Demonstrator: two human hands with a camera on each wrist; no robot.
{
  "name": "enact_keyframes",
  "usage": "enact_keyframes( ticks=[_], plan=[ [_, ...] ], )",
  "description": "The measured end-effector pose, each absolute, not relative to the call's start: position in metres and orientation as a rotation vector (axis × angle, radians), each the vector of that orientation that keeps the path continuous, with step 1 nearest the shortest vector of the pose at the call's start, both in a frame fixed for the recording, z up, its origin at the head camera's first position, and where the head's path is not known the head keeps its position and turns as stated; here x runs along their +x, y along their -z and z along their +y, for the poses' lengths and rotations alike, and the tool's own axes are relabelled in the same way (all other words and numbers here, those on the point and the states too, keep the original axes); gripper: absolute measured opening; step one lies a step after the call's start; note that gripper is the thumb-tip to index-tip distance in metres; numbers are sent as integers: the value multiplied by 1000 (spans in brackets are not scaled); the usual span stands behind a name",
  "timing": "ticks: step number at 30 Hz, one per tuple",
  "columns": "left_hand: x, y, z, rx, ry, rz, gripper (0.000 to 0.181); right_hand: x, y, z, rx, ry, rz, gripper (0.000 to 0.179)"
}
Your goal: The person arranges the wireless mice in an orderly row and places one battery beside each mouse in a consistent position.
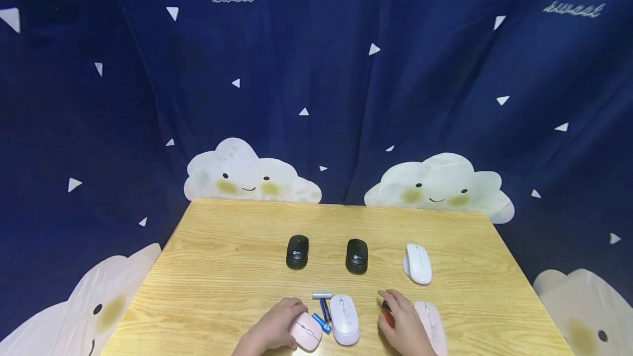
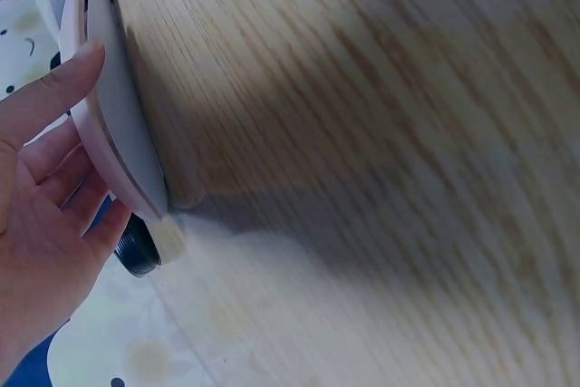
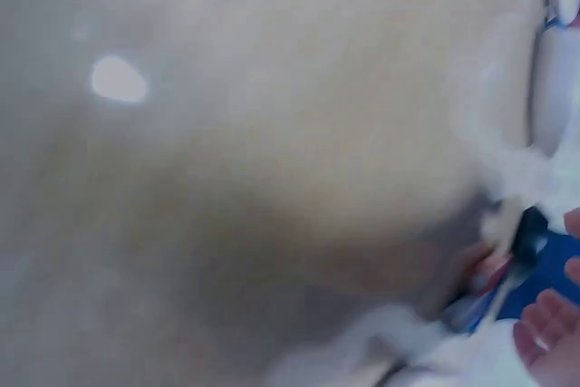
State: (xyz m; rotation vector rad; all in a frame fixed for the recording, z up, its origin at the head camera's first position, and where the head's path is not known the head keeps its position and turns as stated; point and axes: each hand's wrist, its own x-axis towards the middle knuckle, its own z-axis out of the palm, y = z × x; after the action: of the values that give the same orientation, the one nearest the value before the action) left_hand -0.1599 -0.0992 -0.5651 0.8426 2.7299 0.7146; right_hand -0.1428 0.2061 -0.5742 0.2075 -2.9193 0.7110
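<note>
My left hand (image 1: 279, 323) grips a pink computer mouse (image 1: 306, 331) at the front of the table. In the left wrist view, the thumb and fingers (image 2: 68, 165) hold opposite sides of that mouse (image 2: 109, 124), whose flat underside shows, tilted against the wood. My right hand (image 1: 403, 320) is over a small orange and dark object (image 1: 388, 315), with thumb and fingers spread around it. Blur softens the right wrist view, where the right hand (image 3: 548, 324) appears at the edge with its fingers loosely bent. Beside its forearm lies a second pink mouse (image 1: 430, 326).
Between the hands sit a white mouse (image 1: 344, 317), a silver battery (image 1: 322, 295), a dark blue battery (image 1: 325, 310) and a light blue one (image 1: 321, 323). Farther back stand two black mice (image 1: 297, 251) and another white mouse (image 1: 418, 264). A dark blue curtain (image 1: 341, 142) hangs behind the table.
</note>
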Motion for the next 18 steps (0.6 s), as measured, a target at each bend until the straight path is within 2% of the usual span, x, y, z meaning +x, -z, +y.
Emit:
enact_keyframes(
  ticks=[8, 18],
  plan=[
    [-159, 565, -99, 844, -717, 2738, 69, -148, 549, 157, 252, -861, -2967, 63],
    [-160, 565, -100, 861, -709, 2743, 67, -154, 551, 117, 160, -804, -3126, 74]
  ],
)
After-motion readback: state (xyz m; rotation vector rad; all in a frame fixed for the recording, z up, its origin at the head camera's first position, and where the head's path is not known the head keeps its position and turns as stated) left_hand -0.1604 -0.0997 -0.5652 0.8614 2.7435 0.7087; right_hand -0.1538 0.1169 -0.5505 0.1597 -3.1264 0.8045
